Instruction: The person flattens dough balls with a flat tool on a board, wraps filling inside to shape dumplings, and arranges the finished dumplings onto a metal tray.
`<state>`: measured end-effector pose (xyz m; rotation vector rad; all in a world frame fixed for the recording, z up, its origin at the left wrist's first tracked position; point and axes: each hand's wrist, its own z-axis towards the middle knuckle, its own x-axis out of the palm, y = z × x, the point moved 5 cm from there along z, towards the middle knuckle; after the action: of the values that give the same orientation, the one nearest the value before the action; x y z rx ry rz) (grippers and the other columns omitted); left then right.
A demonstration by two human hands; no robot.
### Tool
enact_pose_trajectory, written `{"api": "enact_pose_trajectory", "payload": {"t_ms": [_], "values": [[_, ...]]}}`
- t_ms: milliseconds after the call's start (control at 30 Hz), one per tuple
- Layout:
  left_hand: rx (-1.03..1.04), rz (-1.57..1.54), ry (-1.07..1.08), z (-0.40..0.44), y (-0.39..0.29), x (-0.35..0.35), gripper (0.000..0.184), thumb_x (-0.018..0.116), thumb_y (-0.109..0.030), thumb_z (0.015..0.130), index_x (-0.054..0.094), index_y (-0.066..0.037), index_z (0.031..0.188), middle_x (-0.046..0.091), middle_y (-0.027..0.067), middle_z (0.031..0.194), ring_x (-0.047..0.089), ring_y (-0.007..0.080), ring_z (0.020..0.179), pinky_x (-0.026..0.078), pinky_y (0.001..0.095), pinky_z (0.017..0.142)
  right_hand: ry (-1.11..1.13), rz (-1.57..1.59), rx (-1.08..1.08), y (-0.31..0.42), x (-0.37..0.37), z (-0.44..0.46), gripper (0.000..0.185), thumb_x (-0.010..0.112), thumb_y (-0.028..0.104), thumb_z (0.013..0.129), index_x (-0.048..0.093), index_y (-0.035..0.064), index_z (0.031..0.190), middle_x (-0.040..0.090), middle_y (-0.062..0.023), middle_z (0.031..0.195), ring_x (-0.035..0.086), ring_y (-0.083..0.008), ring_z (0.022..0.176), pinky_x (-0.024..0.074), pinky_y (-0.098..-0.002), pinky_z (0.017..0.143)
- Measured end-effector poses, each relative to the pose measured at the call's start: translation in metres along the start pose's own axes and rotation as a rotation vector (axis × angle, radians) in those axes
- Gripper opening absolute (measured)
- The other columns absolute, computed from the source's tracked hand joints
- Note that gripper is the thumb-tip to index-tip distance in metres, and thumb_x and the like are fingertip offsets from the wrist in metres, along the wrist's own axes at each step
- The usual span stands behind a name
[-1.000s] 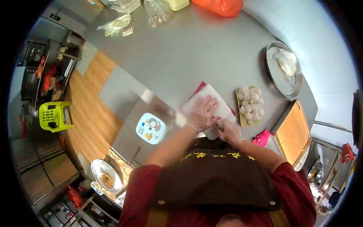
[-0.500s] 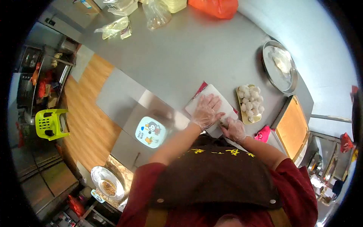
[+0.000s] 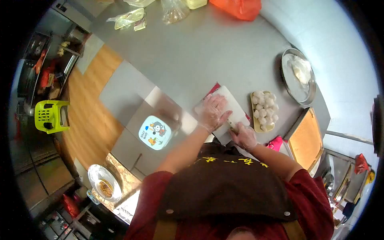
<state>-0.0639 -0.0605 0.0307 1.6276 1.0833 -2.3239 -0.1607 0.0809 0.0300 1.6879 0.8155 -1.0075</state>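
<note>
My left hand [image 3: 215,113], in a clear plastic glove, lies over a white cutting board [image 3: 236,106] with its fingers stretched out and a little blurred. My right hand [image 3: 244,137], also gloved, is closed at the board's lower right edge. Out of its fingers, towards my left thumb, pokes a narrow pale-greenish thing [image 3: 231,123]; most of it is hidden, so its kind cannot be told. Beneath the board a red cloth [image 3: 215,88] shows at the corner. Right of the board stands a yellowish tray [image 3: 254,116] of round white dough-like balls [image 3: 265,109].
A round metal pan [image 3: 285,76] holding a white lump [image 3: 300,70] stands at the right. Nearer are a wooden-looking board [image 3: 307,134] and a pink cloth [image 3: 275,143]. A cartoon-print stool top [image 3: 155,133] is at my left. Plastic bags [image 3: 175,11] and an orange-red bag [image 3: 240,8] lie far back.
The view has shifted slightly. My left hand has slid a little on the board, and more of the narrow pale thing shows between my hands. My right hand stays closed.
</note>
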Motion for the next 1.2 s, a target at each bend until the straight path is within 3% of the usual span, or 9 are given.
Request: {"api": "enact_pose_trajectory", "payload": {"t_ms": [233,300,400,500,567,700,900,1000,1200], "values": [[0.016,-0.121,-0.231,-0.005,0.005,0.004,0.038,0.055,-0.038,0.085,0.061,-0.004,0.101,0.062,0.0102,0.105,0.056,0.0281,0.102,0.039,0.0438,0.093,0.118,0.012,0.049,0.012,-0.019,0.006,0.046,0.055,0.044,0.083,0.047,-0.0003,0.095,0.061,-0.0273,0.083,0.059,-0.0442,0.081,0.0459,-0.0499,0.073],[0.087,0.119,0.045,-0.032,-0.035,-0.015,0.016,0.051,-0.018,0.082,0.060,-0.006,0.088,0.059,0.0116,0.091,0.059,0.0272,0.082,0.048,0.0401,0.074,0.205,0.018,0.073,0.020,-0.029,0.006,0.050,0.055,0.045,0.083,0.047,-0.0013,0.099,0.061,-0.0289,0.087,0.059,-0.0436,0.085,0.0464,-0.0484,0.075],[0.060,-0.152,0.339,-0.081,-0.067,0.018,0.021,0.050,-0.019,0.083,0.058,-0.005,0.096,0.059,0.0149,0.095,0.059,0.0298,0.084,0.048,0.0422,0.074,0.205,0.121,0.090,0.011,-0.020,0.003,0.052,0.056,0.045,0.083,0.048,-0.0019,0.105,0.061,-0.0286,0.089,0.060,-0.0416,0.088,0.0475,-0.0463,0.076],[-0.046,-0.310,0.151,-0.104,-0.089,0.013,0.032,0.059,-0.027,0.080,0.059,-0.002,0.101,0.061,0.0111,0.103,0.059,0.0310,0.092,0.049,0.0413,0.074,0.268,0.158,0.163,-0.003,0.001,0.012,0.051,0.058,0.041,0.083,0.048,-0.0015,0.110,0.061,-0.0274,0.090,0.061,-0.0390,0.090,0.0478,-0.0444,0.077],[-0.089,-0.272,0.098,-0.108,-0.097,0.000,0.039,0.060,-0.026,0.078,0.057,-0.001,0.108,0.055,0.0143,0.115,0.050,0.0336,0.109,0.044,0.0405,0.091,0.328,-0.091,-0.392,0.011,-0.002,0.013,0.050,0.060,0.037,0.082,0.048,-0.0013,0.111,0.061,-0.0260,0.087,0.061,-0.0370,0.088,0.0480,-0.0438,0.075],[-0.164,-0.307,0.248,-0.112,-0.088,0.021,0.043,0.059,-0.027,0.079,0.055,-0.001,0.113,0.047,0.0160,0.126,0.041,0.0326,0.121,0.035,0.0390,0.102,0.252,-0.081,-0.235,0.028,-0.045,0.018,0.042,0.057,0.029,0.083,0.048,-0.0006,0.111,0.061,-0.0234,0.084,0.061,-0.0360,0.084,0.0479,-0.0450,0.074],[0.093,-0.236,-0.028,-0.117,-0.073,0.047,0.033,0.056,-0.027,0.083,0.058,-0.003,0.106,0.055,0.0170,0.114,0.050,0.0329,0.109,0.041,0.0399,0.094,0.168,-0.305,-0.176,0.111,-0.136,0.034,0.034,0.046,0.027,0.088,0.052,-0.0008,0.105,0.062,-0.0229,0.093,0.060,-0.0388,0.089,0.0464,-0.0469,0.080],[-0.216,-0.354,0.240,-0.107,-0.059,0.024,0.028,0.055,-0.026,0.085,0.060,-0.003,0.100,0.061,0.0164,0.102,0.057,0.0327,0.096,0.043,0.0408,0.087,0.130,-0.444,-0.195,0.137,-0.146,0.087,0.029,0.044,0.023,0.087,0.058,0.0012,0.099,0.063,-0.0203,0.095,0.060,-0.0382,0.090,0.0473,-0.0444,0.083],[-0.762,-0.651,-0.229,-0.096,-0.006,-0.008,0.033,0.055,-0.026,0.084,0.055,-0.005,0.109,0.060,0.0160,0.105,0.057,0.0341,0.095,0.043,0.0419,0.085,0.252,-0.699,-0.281,0.177,-0.157,0.133,0.023,0.052,0.016,0.079,0.067,0.0053,0.093,0.065,-0.0152,0.095,0.063,-0.0335,0.092,0.0500,-0.0418,0.081]]}}
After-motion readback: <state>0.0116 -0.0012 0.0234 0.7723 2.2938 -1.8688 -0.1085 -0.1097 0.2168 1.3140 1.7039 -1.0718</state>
